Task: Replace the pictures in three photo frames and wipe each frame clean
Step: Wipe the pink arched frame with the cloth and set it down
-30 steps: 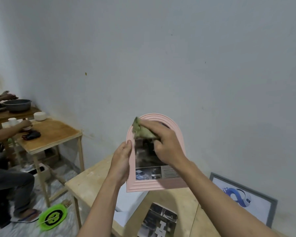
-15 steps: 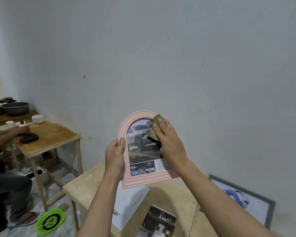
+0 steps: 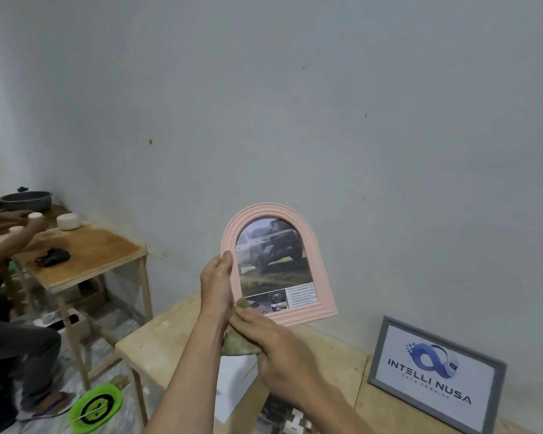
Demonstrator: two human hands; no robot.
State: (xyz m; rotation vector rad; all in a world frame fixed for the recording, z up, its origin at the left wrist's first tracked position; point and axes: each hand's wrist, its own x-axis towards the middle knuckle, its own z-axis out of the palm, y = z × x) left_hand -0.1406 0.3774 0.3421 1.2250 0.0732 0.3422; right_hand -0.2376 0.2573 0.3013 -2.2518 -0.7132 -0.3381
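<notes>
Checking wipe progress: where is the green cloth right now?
Head view, low centre: green cloth under the right hand, at the pink frame bottom-left corner, beside the left hand.

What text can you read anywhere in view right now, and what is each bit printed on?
"INTELLI NUSA": large letters on the picture in the grey frame leaning against the wall.
"DATA SERVICE": small line beneath it, faint and only just readable.
White text block at the lower right of the car picture in the pink arched frame: too small to read.
Lettering on the car's front: blurred, unreadable.
Printed sheet on the table by the right forearm: no legible words.
</notes>
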